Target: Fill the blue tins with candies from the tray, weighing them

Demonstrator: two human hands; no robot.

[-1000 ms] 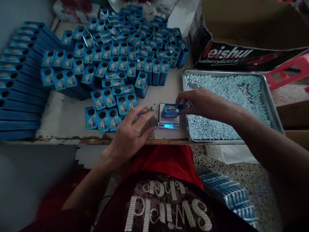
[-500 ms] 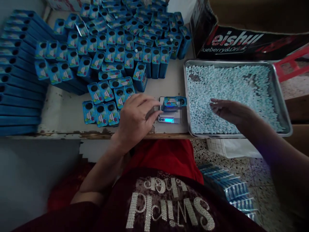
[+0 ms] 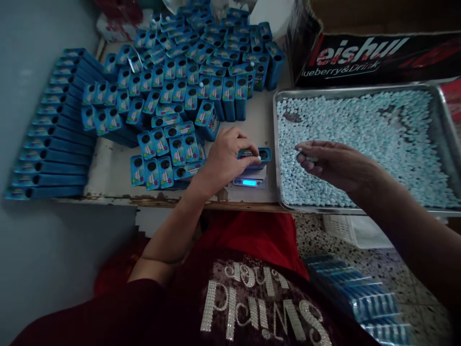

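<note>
A blue candy tin (image 3: 265, 154) with a round hole in its top stands on a small digital scale (image 3: 260, 177) with a lit blue display. Over that tin is my left hand (image 3: 228, 156), its thumb and fingers pinched on a small white candy (image 3: 258, 157) beside the hole. Above the metal tray (image 3: 276, 144) of pale blue and white candies (image 3: 363, 129), my right hand (image 3: 333, 166) is closed with a few candies between its curled fingers. The scale's reading is too blurred to make out.
Many blue tins (image 3: 180, 91) crowd the table's left and back, with a long row (image 3: 57, 139) at the far left. A black cardboard box (image 3: 360, 57) stands behind the tray. Wrapped blue packs (image 3: 363, 293) and a white crate (image 3: 338, 228) are on the floor.
My left hand has moved right onto the tin on the scale and now pinches a candy. My right hand has come slightly left, with candies showing in its fingers. The view has shifted.
</note>
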